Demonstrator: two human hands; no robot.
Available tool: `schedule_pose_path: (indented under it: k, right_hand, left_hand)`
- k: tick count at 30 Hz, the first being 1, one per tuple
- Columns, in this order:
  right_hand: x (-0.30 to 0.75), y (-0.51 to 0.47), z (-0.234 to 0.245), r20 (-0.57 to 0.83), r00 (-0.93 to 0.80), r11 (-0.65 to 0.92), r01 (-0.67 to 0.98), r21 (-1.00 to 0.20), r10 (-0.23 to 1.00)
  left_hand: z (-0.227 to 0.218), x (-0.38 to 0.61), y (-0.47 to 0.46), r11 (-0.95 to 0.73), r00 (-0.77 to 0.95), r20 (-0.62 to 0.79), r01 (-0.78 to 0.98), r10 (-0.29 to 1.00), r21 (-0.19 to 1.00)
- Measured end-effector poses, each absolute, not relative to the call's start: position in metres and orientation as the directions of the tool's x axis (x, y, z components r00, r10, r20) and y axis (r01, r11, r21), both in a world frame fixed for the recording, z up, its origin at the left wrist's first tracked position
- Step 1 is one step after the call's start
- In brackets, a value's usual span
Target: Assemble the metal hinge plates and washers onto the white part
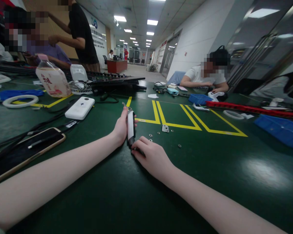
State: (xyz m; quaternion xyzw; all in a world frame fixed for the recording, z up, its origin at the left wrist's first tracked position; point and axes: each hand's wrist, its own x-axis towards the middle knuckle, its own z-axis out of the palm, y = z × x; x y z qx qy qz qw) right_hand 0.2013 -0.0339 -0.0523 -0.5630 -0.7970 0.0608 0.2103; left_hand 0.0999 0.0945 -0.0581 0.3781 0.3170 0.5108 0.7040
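A slim black bar-shaped part with a long white face (pixel 131 125) stands tilted above the green table, with small metal pieces at its far end. My left hand (pixel 120 128) is wrapped round it from the left, and some fingertips show on its far side. My right hand (pixel 151 155) is closed at the near, black end, thumb and fingers pinching there; anything small between them is hidden. To the right of the part lie a small metal plate with holes (pixel 165 128) and several small nuts or washers (pixel 179 146).
At left are a phone (pixel 39 152), black cables, a white power bank (pixel 80 108), a tape roll (pixel 20 101) and a drink bottle (pixel 52 78). Yellow tape (pixel 183 126) marks the green table (pixel 210 182). Blue bins (pixel 280 130) and a red strip (pixel 251 108) lie right. A person (pixel 207 73) sits opposite.
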Motion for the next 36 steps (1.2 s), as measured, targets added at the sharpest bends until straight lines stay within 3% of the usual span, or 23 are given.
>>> schedule_pose_path:
  k: [8,12,19,22,24,27,32,36]
  right_hand:
    - [0.218,-0.040,-0.049,0.244,-0.317,0.397,0.790,-0.466,0.917]
    - [0.229,-0.040,-0.047,0.226,-0.330,0.400,0.748,-0.529,0.916]
    - [0.233,-0.039,-0.047,0.268,-0.389,0.472,0.756,-0.453,0.881]
    - [0.233,-0.040,-0.045,0.267,-0.331,0.425,0.707,-0.565,0.905]
    - [0.234,-0.039,-0.042,0.233,-0.247,0.335,0.553,-0.763,0.940]
    - [0.236,-0.037,-0.037,0.121,-0.128,0.139,0.144,-0.980,0.984]
    - [0.245,-0.030,-0.036,-0.003,0.004,-0.002,-0.301,-0.954,1.000]
    - [0.253,-0.026,-0.037,-0.001,0.052,0.019,-0.387,-0.922,0.999]
  left_hand:
    - [-0.060,0.095,0.090,0.145,0.443,-0.060,-0.160,0.894,0.976]
    - [-0.060,0.095,0.087,0.094,0.462,-0.039,-0.096,0.886,0.991]
    - [-0.054,0.096,0.081,0.089,0.449,-0.079,-0.001,0.890,0.996]
    - [-0.055,0.095,0.081,0.080,0.462,-0.065,-0.013,0.885,0.997]
    - [-0.057,0.095,0.081,0.085,0.483,-0.058,-0.033,0.873,0.996]
    - [-0.060,0.094,0.082,0.101,0.533,-0.056,-0.055,0.844,0.993]
    - [-0.062,0.092,0.083,0.031,0.659,-0.011,-0.019,0.752,0.999]
    - [-0.059,0.086,0.085,-0.016,0.771,-0.025,0.045,0.637,0.999]
